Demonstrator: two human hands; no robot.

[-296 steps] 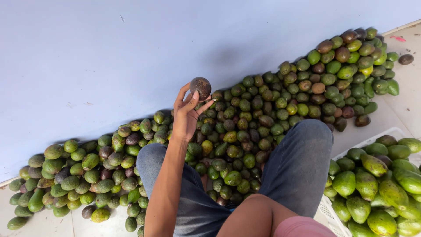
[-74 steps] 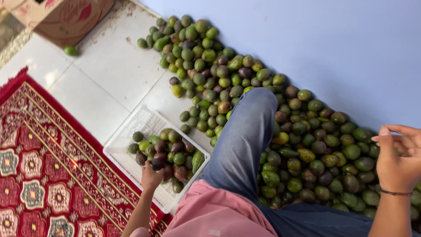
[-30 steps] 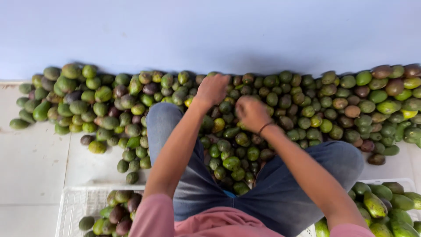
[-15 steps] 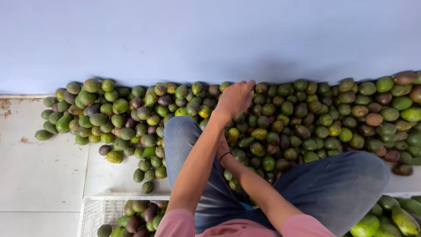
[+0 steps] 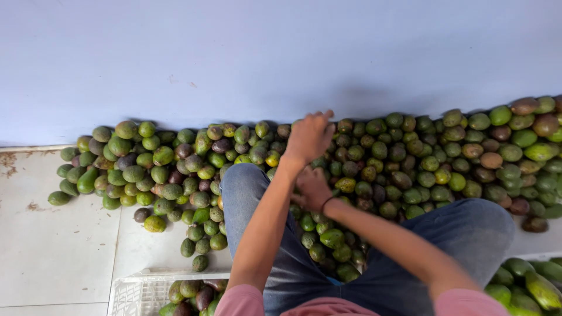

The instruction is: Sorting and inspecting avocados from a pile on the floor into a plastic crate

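Observation:
A long pile of green, yellowish and brown-purple oval fruits point(image 5: 410, 152) lies along the foot of a pale blue wall. I sit with my legs in blue jeans point(image 5: 468, 234) spread around part of the pile. My left hand point(image 5: 310, 137) reaches to the fruits at the wall, back of the hand up, fingers curled down over them. My right hand point(image 5: 313, 188), a dark band at its wrist, lies lower on the fruits between my legs, partly behind my left forearm. What either palm holds is hidden.
A white plastic crate point(image 5: 137, 289) with several green and dark fruits stands at the lower left on the white tiled floor point(image 5: 58, 246). Another crate point(image 5: 530, 256) with larger green fruits point(image 5: 527, 281) sits at the lower right edge.
Over the last second my right hand has drawn back from the top of the pile to the fruits between my legs. My left hand stays at the wall side.

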